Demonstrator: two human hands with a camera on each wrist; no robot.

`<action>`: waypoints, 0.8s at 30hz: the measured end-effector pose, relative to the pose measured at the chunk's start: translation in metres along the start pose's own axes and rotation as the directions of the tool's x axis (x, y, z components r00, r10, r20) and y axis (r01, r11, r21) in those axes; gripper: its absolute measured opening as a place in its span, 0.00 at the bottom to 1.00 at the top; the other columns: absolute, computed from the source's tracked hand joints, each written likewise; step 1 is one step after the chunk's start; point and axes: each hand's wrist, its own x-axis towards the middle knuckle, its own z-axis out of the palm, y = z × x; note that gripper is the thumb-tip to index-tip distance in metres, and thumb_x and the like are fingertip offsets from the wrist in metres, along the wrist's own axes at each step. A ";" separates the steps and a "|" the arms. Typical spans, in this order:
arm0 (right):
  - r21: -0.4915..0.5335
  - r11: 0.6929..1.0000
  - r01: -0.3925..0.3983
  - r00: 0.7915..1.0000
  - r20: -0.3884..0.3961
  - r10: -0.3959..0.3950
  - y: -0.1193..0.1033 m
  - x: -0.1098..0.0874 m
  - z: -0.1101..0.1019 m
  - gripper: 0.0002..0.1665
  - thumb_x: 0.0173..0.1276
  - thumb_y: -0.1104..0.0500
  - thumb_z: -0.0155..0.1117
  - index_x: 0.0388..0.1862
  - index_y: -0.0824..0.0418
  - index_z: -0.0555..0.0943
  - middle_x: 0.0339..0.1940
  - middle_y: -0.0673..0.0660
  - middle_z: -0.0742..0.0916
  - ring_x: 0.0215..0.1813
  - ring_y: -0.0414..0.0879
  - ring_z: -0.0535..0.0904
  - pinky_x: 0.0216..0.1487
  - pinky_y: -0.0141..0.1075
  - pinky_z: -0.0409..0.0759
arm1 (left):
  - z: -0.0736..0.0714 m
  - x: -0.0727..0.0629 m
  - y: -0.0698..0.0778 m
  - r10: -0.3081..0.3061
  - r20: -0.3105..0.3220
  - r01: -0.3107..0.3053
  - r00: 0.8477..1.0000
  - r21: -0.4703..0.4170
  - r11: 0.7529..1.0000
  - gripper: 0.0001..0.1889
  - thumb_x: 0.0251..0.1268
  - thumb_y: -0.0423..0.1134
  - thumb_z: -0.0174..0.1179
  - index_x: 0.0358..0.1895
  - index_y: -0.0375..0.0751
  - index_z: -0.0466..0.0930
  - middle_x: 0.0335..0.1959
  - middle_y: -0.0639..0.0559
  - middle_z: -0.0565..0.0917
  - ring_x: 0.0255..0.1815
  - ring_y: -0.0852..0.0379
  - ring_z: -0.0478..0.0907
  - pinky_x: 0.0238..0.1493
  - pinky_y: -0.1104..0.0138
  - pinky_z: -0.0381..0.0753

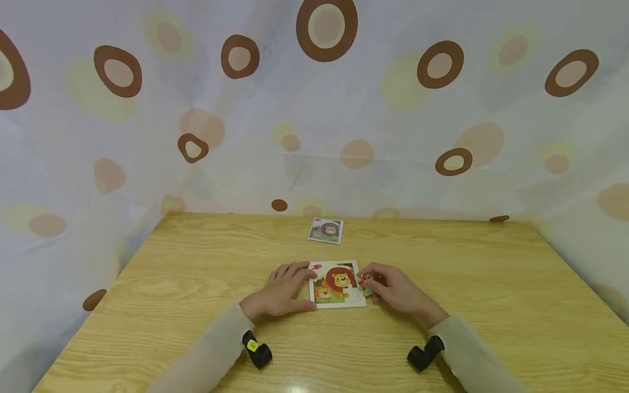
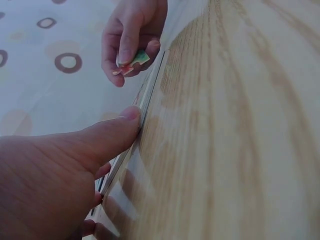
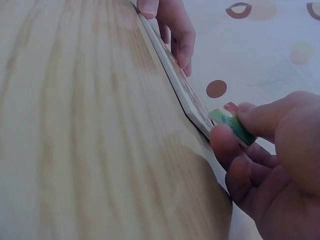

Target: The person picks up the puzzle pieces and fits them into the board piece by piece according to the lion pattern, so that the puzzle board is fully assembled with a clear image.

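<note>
A square jigsaw board (image 1: 338,284) with a lion picture lies on the table, a pale gap at its lower right. My left hand (image 1: 285,289) rests spread against the board's left side. Its thumb (image 2: 115,135) touches the near edge, and the fingertips reach the upper left corner. At the board's right edge, my right hand (image 1: 393,286) pinches a small puzzle piece (image 3: 239,127), green with a bit of red, between thumb and fingers. The piece has a rounded notch and is held tilted, close beside the board's corner in the right wrist view.
Behind the board lies a small square picture card (image 1: 326,231) with a similar lion scene. The wooden table (image 1: 221,245) ends at a patterned cloth (image 1: 344,109) hanging at the back and sides. A black wrist camera (image 1: 257,352) is strapped on each sleeve.
</note>
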 end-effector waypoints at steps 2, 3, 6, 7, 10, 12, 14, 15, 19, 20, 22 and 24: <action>-0.015 1.000 0.004 1.000 -0.022 -0.004 -0.002 0.002 0.001 0.12 0.73 0.63 0.56 0.52 0.67 0.78 0.33 0.60 0.83 0.24 0.40 0.77 0.27 0.33 0.79 | 0.000 0.000 -0.001 0.001 -0.001 -0.001 1.000 0.002 1.000 0.32 0.64 0.55 0.60 0.67 0.45 0.65 0.74 0.40 0.56 0.72 0.36 0.52 0.67 0.38 0.50; -0.018 1.000 0.003 0.999 -0.033 -0.004 -0.003 0.003 0.002 0.12 0.72 0.63 0.57 0.51 0.66 0.78 0.33 0.60 0.84 0.23 0.39 0.77 0.26 0.33 0.79 | 0.000 0.000 -0.001 0.000 -0.003 0.000 1.000 0.000 1.000 0.32 0.64 0.55 0.60 0.67 0.45 0.65 0.74 0.40 0.56 0.72 0.36 0.52 0.67 0.38 0.50; -0.021 1.000 0.001 0.998 -0.067 -0.003 -0.005 0.004 0.006 0.11 0.70 0.63 0.60 0.48 0.66 0.79 0.31 0.60 0.86 0.21 0.39 0.76 0.23 0.33 0.78 | 0.001 0.000 -0.002 -0.003 -0.001 0.003 1.000 -0.001 1.000 0.31 0.64 0.55 0.60 0.67 0.47 0.66 0.75 0.41 0.56 0.72 0.36 0.52 0.68 0.39 0.50; -0.021 1.000 0.000 0.997 -0.078 -0.001 -0.005 0.005 0.006 0.11 0.69 0.63 0.61 0.48 0.66 0.79 0.31 0.60 0.87 0.21 0.38 0.75 0.23 0.32 0.77 | 0.001 0.000 -0.002 -0.004 -0.001 0.004 1.000 -0.002 1.000 0.31 0.64 0.55 0.60 0.67 0.48 0.66 0.75 0.41 0.56 0.72 0.36 0.52 0.68 0.39 0.50; 0.003 1.000 -0.005 0.996 -0.089 0.006 -0.007 0.007 0.010 0.11 0.68 0.64 0.63 0.47 0.67 0.78 0.32 0.62 0.88 0.20 0.37 0.75 0.21 0.32 0.76 | 0.000 0.000 -0.001 -0.007 0.004 0.007 1.000 -0.006 1.000 0.31 0.64 0.55 0.60 0.67 0.49 0.65 0.75 0.42 0.55 0.72 0.36 0.51 0.68 0.40 0.49; 0.001 1.000 0.008 0.996 -0.090 -0.008 -0.007 0.008 0.013 0.11 0.67 0.63 0.64 0.46 0.67 0.78 0.32 0.62 0.88 0.21 0.36 0.75 0.22 0.31 0.75 | -0.001 0.000 -0.001 -0.008 0.008 0.008 1.000 -0.008 1.000 0.31 0.64 0.55 0.60 0.67 0.48 0.65 0.75 0.41 0.55 0.72 0.36 0.51 0.68 0.39 0.49; -0.010 1.000 0.028 0.996 -0.086 -0.028 -0.008 0.010 0.016 0.11 0.65 0.63 0.66 0.44 0.66 0.79 0.31 0.60 0.88 0.21 0.35 0.74 0.23 0.30 0.74 | -0.001 0.000 -0.001 -0.007 0.008 0.007 1.000 -0.008 1.000 0.31 0.64 0.54 0.61 0.67 0.48 0.65 0.75 0.41 0.55 0.72 0.36 0.51 0.68 0.39 0.49; -0.027 0.999 0.039 0.996 -0.084 -0.041 -0.008 0.011 0.017 0.11 0.65 0.62 0.66 0.44 0.65 0.79 0.30 0.58 0.88 0.22 0.34 0.73 0.23 0.29 0.73 | -0.001 0.000 -0.001 -0.008 0.010 0.008 1.000 -0.006 1.000 0.31 0.64 0.54 0.61 0.67 0.48 0.65 0.75 0.41 0.55 0.73 0.37 0.51 0.68 0.39 0.48; -0.095 0.994 0.056 0.995 -0.082 -0.064 -0.007 0.014 0.020 0.08 0.64 0.61 0.68 0.41 0.61 0.80 0.24 0.52 0.82 0.21 0.33 0.69 0.23 0.27 0.69 | 0.000 0.000 -0.002 -0.006 0.007 0.006 1.000 -0.002 1.000 0.31 0.64 0.55 0.60 0.67 0.48 0.65 0.75 0.42 0.55 0.72 0.37 0.51 0.68 0.40 0.49; -0.112 0.992 0.057 0.995 -0.081 -0.066 -0.007 0.014 0.021 0.08 0.64 0.61 0.68 0.40 0.60 0.80 0.22 0.50 0.80 0.21 0.33 0.68 0.23 0.27 0.68 | 0.000 0.000 -0.002 -0.008 0.008 0.008 1.000 0.000 1.000 0.31 0.64 0.55 0.60 0.67 0.48 0.65 0.75 0.42 0.55 0.72 0.37 0.51 0.68 0.40 0.49; -0.143 0.988 0.058 0.995 -0.077 -0.069 -0.007 0.015 0.021 0.07 0.64 0.60 0.68 0.40 0.59 0.80 0.21 0.49 0.78 0.20 0.33 0.67 0.22 0.27 0.67 | 0.001 0.001 -0.002 -0.006 0.005 0.006 1.000 0.001 1.000 0.31 0.64 0.55 0.60 0.66 0.48 0.65 0.75 0.42 0.56 0.72 0.38 0.52 0.68 0.40 0.49; -0.170 0.984 0.055 0.995 -0.072 -0.069 -0.008 0.016 0.022 0.07 0.64 0.60 0.68 0.40 0.59 0.80 0.20 0.48 0.77 0.20 0.33 0.66 0.23 0.27 0.67 | 0.001 0.001 -0.002 -0.005 0.002 0.005 1.000 0.003 1.000 0.31 0.64 0.55 0.60 0.66 0.47 0.66 0.74 0.41 0.56 0.72 0.38 0.52 0.67 0.39 0.50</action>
